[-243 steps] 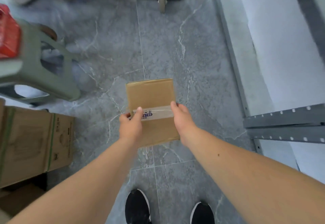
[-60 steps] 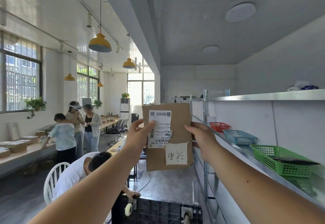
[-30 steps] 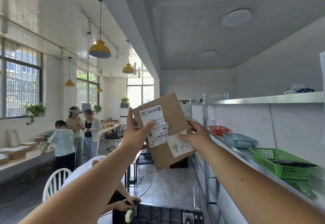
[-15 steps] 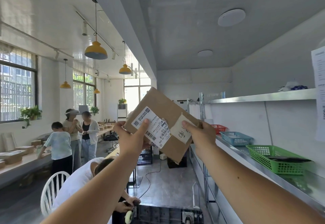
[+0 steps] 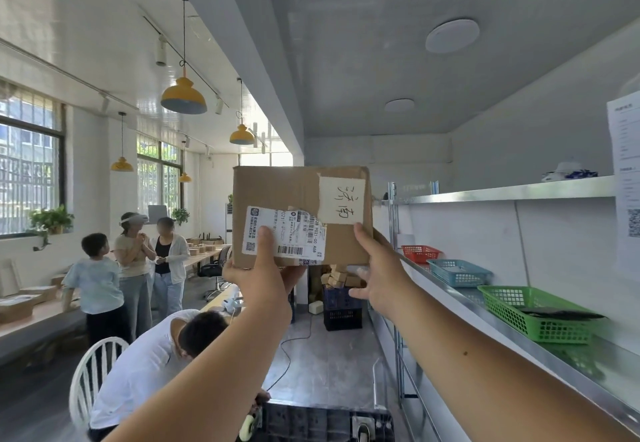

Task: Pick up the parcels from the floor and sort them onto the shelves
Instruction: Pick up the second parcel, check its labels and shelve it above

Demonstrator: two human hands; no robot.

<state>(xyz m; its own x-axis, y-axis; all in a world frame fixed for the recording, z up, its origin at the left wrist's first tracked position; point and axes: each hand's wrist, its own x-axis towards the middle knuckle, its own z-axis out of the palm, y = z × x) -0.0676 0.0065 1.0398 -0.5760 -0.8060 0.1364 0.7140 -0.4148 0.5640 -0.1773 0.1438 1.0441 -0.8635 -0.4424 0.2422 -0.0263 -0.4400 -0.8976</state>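
While left hand (image 5: 259, 277) pinches parcel (image 5: 277, 188) bottom edge, thumb on label (image 5: 303, 233), right hand (image 5: 381, 268) grips lower right corner.

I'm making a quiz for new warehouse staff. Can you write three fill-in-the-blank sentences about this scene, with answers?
1. The thumb of the left hand presses on the printed ___ of the parcel.
2. The right hand holds the parcel's lower ___ corner.
3. On the shelf, the basket nearest the camera is ___.

Missing words: label; right; green.
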